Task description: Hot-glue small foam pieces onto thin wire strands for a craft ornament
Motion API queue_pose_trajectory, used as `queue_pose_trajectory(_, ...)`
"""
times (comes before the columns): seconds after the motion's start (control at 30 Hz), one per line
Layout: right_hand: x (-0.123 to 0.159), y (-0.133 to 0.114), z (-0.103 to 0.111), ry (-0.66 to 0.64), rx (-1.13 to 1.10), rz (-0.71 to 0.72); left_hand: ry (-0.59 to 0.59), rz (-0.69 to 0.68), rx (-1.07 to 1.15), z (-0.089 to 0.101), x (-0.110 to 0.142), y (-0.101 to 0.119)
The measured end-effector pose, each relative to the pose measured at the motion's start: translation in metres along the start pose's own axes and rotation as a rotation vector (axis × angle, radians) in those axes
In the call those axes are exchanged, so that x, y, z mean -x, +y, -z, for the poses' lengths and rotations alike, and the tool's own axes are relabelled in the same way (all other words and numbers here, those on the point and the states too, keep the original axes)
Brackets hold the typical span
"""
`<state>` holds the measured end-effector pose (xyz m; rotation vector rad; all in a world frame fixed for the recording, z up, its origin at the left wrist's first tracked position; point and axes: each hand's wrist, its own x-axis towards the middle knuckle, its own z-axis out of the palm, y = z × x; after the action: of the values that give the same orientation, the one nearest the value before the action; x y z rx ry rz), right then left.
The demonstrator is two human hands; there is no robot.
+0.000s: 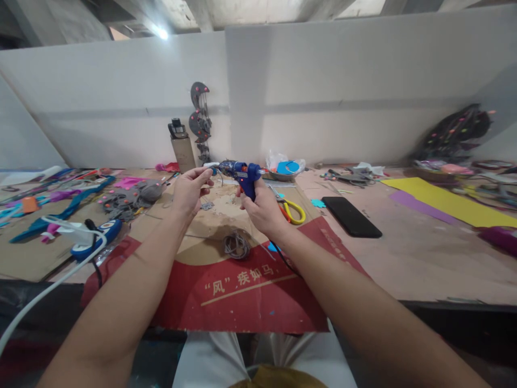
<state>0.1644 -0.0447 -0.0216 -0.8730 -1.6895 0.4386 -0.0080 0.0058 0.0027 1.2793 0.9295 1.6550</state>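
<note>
My right hand [263,209] is wrapped round the handle of a blue hot glue gun [243,173], held up above the cardboard with its nozzle pointing left. My left hand [189,189] is closed in a pinch right at the nozzle tip, holding a small pale piece [210,165] that I cannot make out. A black cord runs down from the gun past my right wrist. Below the hands lies a small coil of grey string [236,245] on a red and brown cardboard sheet [242,296].
Yellow-handled scissors [291,210] and a black phone [350,216] lie right of my hands. Yellow foam sheet [448,200] is at far right. Grey felt pieces [133,196], blue cut-outs and a white cable [60,280] clutter the left. A bottle [181,145] stands by the back wall.
</note>
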Motion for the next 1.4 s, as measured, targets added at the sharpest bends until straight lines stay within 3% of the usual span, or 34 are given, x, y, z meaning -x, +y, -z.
queue_pose_trajectory(0.47, 0.001, 0.000, 0.000, -0.016, -0.067, -0.058, 0.025, 0.068, 0.070, 0.003, -0.004, -0.002)
queue_pose_trajectory(0.7, -0.006, 0.003, 0.003, 0.124, -0.395, -0.359, 0.036, 0.062, 0.193, 0.006, -0.009, -0.005)
queue_pose_trajectory(0.87, -0.013, 0.035, 0.005, -0.040, -0.071, -0.551, -0.029, 0.009, 0.175, 0.001, -0.006, -0.006)
queue_pose_trajectory(0.97, -0.012, 0.048, 0.006, -0.080, 0.031, -0.539, -0.066, 0.013, 0.145, -0.003, -0.002, -0.004)
queue_pose_trajectory(1.03, -0.011, 0.048, 0.007, -0.035, 0.107, -0.491, -0.085, 0.031, 0.125, -0.005, 0.002, -0.002)
queue_pose_trajectory(1.17, -0.012, 0.033, 0.007, 0.175, 0.240, -0.183, -0.113, 0.056, 0.077, -0.013, 0.010, 0.002)
queue_pose_trajectory(1.23, -0.014, 0.024, 0.002, 0.142, 0.077, -0.119, -0.154, 0.034, 0.035, -0.017, 0.015, 0.002)
queue_pose_trajectory(1.33, -0.017, 0.014, -0.009, 0.037, -0.283, -0.194, -0.198, -0.062, -0.100, -0.023, 0.021, 0.001)
queue_pose_trajectory(1.4, -0.017, 0.011, -0.014, 0.030, -0.326, -0.242, -0.201, -0.112, -0.189, -0.025, 0.024, 0.000)
